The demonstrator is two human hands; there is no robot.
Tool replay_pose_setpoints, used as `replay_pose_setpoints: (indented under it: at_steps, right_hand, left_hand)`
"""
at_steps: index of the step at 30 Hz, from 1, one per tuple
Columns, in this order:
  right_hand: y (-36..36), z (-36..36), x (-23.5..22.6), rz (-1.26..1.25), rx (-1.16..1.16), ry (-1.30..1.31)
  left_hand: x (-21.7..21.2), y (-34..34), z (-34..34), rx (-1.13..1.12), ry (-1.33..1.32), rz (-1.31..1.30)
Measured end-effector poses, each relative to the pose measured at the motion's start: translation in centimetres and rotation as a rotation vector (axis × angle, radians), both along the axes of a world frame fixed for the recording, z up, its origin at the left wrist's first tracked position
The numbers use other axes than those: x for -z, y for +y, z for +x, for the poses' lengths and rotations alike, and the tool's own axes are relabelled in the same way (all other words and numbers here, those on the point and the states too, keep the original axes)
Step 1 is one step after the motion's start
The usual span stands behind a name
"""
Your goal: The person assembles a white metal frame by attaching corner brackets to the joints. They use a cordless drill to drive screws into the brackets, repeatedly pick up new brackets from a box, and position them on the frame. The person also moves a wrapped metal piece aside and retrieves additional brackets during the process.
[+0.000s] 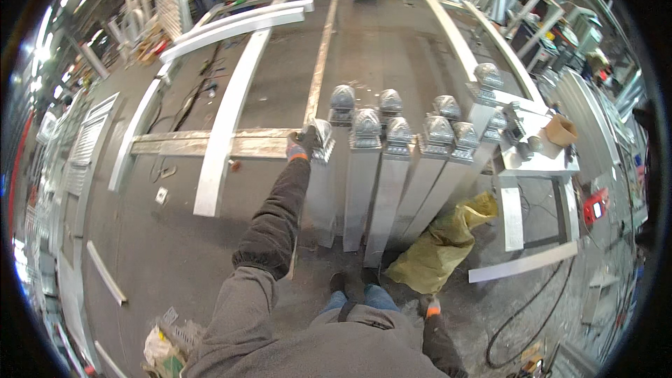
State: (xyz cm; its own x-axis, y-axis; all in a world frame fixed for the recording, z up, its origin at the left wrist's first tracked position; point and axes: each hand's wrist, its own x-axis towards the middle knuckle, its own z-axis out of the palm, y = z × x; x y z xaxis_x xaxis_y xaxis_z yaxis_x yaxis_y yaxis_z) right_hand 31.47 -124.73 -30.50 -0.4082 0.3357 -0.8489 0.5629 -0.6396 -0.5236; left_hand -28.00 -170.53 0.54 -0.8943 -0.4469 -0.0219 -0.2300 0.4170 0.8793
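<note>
My left hand point(300, 145), in a dark and orange glove, reaches forward and grips the ornate cap of a silver metal post point(320, 189), the leftmost of a standing cluster. To its right stand several similar posts point(362, 189), each topped by a domed, patterned cap point(366, 126). Low beside my body hangs my right hand point(430, 306), gloved the same way. Its fingers are too small and partly hidden to read. A yellow sack point(437, 252) lies on the floor just ahead of it, right of the posts' lower ends.
Long pale beams point(231, 119) lie across wooden-looking rails on the left and beyond. A white workbench point(535, 147) on the right carries a cardboard box point(560, 130). Near it are a red device point(596, 206), a loose white bar point(521, 263) and a black cable point(500, 329).
</note>
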Motion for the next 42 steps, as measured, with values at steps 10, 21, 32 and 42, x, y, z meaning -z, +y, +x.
replay_pose_setpoints:
  at_steps: [10, 21, 32, 42]
  right_hand:
    - [-15.2, 31.7, -4.2, 0.774, -0.893, -0.311]
    - [-25.8, 37.8, -1.8, 0.365, -0.251, -0.372]
    - [-11.5, 46.6, 2.7, -0.279, 0.475, -0.399]
    - [27.6, 42.2, 3.3, -0.428, 1.029, 0.324]
  left_hand:
    - [19.7, 6.0, 17.6, 0.79, -0.117, 0.442]
    - [27.5, 16.8, 44.6, 1.302, -0.706, 0.143]
    - [24.9, 23.9, 44.0, 1.665, -0.56, -0.329]
    - [26.2, 37.9, 57.0, 1.287, -1.037, -0.38]
